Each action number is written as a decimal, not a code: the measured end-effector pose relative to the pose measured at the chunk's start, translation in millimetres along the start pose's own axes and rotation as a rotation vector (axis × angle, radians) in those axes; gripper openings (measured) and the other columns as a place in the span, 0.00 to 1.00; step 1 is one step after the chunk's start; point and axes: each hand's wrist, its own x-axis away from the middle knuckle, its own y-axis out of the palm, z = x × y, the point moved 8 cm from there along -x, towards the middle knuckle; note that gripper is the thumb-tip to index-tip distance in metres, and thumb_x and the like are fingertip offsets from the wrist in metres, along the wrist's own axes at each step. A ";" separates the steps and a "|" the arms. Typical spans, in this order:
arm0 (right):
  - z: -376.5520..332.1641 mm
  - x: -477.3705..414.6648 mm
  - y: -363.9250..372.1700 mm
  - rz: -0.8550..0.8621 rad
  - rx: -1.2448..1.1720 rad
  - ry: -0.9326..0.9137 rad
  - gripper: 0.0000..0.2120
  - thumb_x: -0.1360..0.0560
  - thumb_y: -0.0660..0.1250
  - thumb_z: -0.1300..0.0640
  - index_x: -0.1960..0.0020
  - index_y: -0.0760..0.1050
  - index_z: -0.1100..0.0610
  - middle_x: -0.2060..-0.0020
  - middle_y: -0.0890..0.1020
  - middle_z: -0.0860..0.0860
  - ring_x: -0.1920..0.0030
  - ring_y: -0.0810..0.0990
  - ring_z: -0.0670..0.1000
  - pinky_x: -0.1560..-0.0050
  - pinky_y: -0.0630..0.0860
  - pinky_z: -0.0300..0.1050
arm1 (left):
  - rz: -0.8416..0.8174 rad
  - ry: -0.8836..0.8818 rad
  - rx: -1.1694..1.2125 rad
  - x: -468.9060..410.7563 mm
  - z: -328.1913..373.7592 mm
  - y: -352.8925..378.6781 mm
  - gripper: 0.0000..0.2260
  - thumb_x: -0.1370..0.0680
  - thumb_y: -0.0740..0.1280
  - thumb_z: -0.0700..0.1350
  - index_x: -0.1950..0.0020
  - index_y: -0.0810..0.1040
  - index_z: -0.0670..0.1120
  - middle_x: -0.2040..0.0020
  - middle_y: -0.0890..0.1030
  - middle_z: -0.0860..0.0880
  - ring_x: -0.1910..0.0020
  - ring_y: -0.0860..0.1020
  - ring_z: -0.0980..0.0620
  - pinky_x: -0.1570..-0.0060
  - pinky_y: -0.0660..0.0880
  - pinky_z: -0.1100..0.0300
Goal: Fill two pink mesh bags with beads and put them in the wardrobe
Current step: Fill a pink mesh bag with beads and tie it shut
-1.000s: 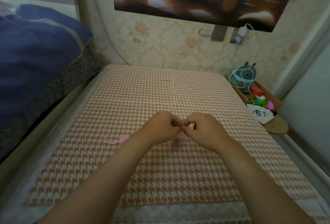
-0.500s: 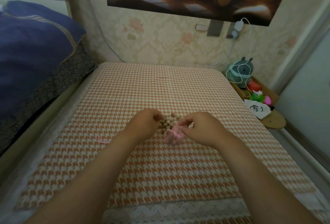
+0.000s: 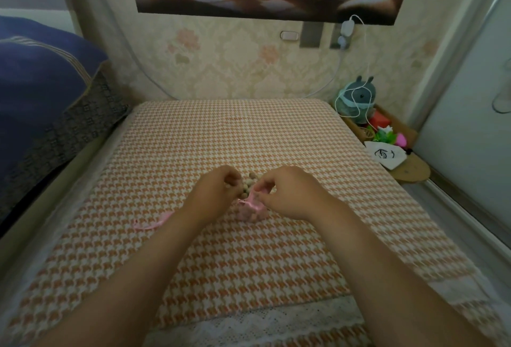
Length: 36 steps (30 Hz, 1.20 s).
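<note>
A small pink mesh bag [image 3: 252, 211] with beads inside sits on the houndstooth cloth [image 3: 221, 258], its mouth held up by my right hand [image 3: 287, 194], which pinches the rim. My left hand [image 3: 215, 194] is curled just left of it, fingertips at a pile of tan beads [image 3: 247, 187] between both hands; whether it holds a bead is hidden. A second pink mesh bag [image 3: 154, 221] lies flat to the left, partly under my left forearm.
A blue quilt [image 3: 38, 92] is piled on the left. At the right a wooden tray [image 3: 409, 172] holds a plush toy [image 3: 356, 97], small toys and a white pouch [image 3: 385, 154]. A grey sliding door [image 3: 470, 114] stands at far right.
My hands, first pressed together over the bag, have drawn apart. The bead pile now shows between them, and the bag hangs from my right hand's pinch alone.
</note>
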 end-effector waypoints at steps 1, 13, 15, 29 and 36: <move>-0.2 -0.4 -0.1 -0.005 0.012 0.000 0.10 0.26 0.68 0.47 0.46 0.83 0.43 0.51 0.84 0.40 0.50 0.81 0.45 0.47 0.79 0.49 | 0.041 0.013 0.042 -0.7 10.1 -7.1 0.05 0.25 0.72 0.45 0.52 0.78 0.52 0.58 0.81 0.56 0.64 0.78 0.60 0.63 0.73 0.67; 11.7 -3.8 3.4 -0.031 0.064 0.052 0.07 0.26 0.67 0.50 0.53 0.83 0.50 0.62 0.83 0.48 0.62 0.80 0.50 0.65 0.73 0.44 | -0.082 0.124 -0.040 17.2 53.9 2.6 0.03 0.26 0.72 0.51 0.53 0.81 0.56 0.52 0.80 0.56 0.59 0.78 0.61 0.54 0.78 0.57; 12.6 -4.9 5.2 -0.040 0.053 0.051 0.08 0.26 0.67 0.49 0.50 0.83 0.48 0.58 0.84 0.47 0.58 0.81 0.50 0.58 0.80 0.48 | -0.117 0.071 -0.078 15.6 48.6 4.5 0.03 0.27 0.72 0.53 0.54 0.82 0.57 0.56 0.83 0.56 0.62 0.80 0.61 0.55 0.80 0.54; 15.9 -8.3 -4.5 0.153 -0.165 0.017 0.10 0.23 0.65 0.54 0.50 0.84 0.45 0.50 0.84 0.39 0.49 0.80 0.41 0.45 0.79 0.48 | -0.055 -0.047 -0.140 17.4 42.0 -21.7 0.07 0.26 0.69 0.42 0.55 0.87 0.51 0.60 0.85 0.55 0.62 0.80 0.60 0.60 0.78 0.66; 29.5 -14.4 23.6 0.010 0.078 0.090 0.09 0.22 0.66 0.56 0.49 0.84 0.45 0.47 0.84 0.44 0.48 0.81 0.48 0.47 0.80 0.48 | -0.040 -0.070 -0.114 23.1 23.3 -52.5 0.08 0.25 0.69 0.42 0.56 0.86 0.52 0.62 0.83 0.58 0.63 0.81 0.58 0.60 0.80 0.60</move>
